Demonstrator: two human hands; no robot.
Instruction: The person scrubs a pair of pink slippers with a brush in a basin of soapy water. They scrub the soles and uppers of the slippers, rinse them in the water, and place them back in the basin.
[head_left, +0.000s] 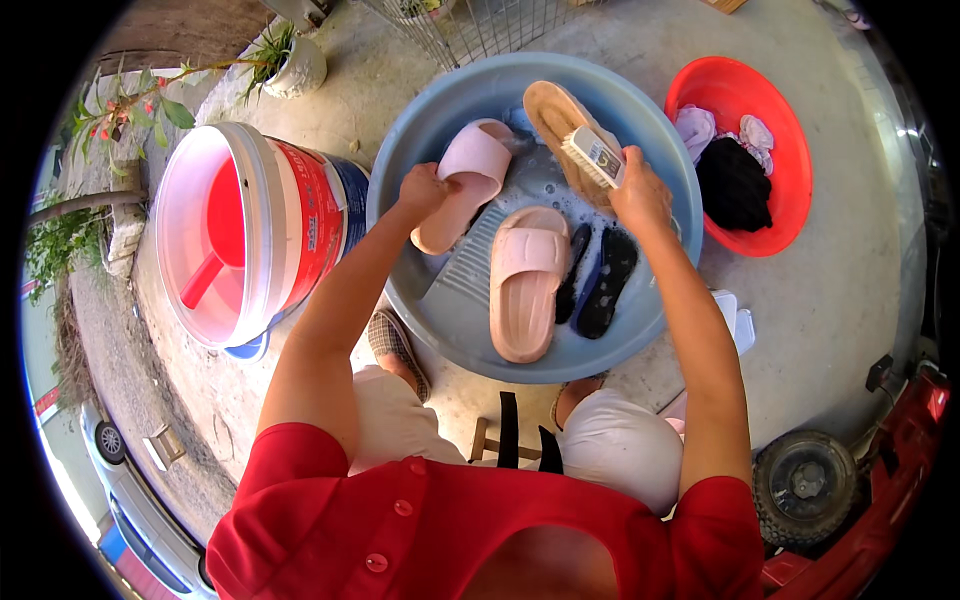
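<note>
In front of me a blue plastic basin (411, 315) holds soapy water and a ribbed washboard (474, 259). My left hand (426, 193) grips a pink slide sandal (466, 166) by its side edge, at the basin's left. My right hand (643, 191) holds a scrub brush (600, 156) with a white back and pale bristles. The brush lies over a tan-soled slipper (551, 112), partly hiding it; bristle contact cannot be told. A second pink slide (529, 330) rests sole-down near the basin's front. Beside it lie two dark, flat, sole-shaped pieces, one narrow (573, 274) and one wider (607, 281).
A large white bucket (259, 225) with a red dipper (229, 217) inside stands left. To the right, a red basin (791, 176) holds black cloth (735, 195) and pale fabric. A potted plant (298, 69) and wire rack (480, 30) stand beyond; a tyre (804, 484) sits lower right.
</note>
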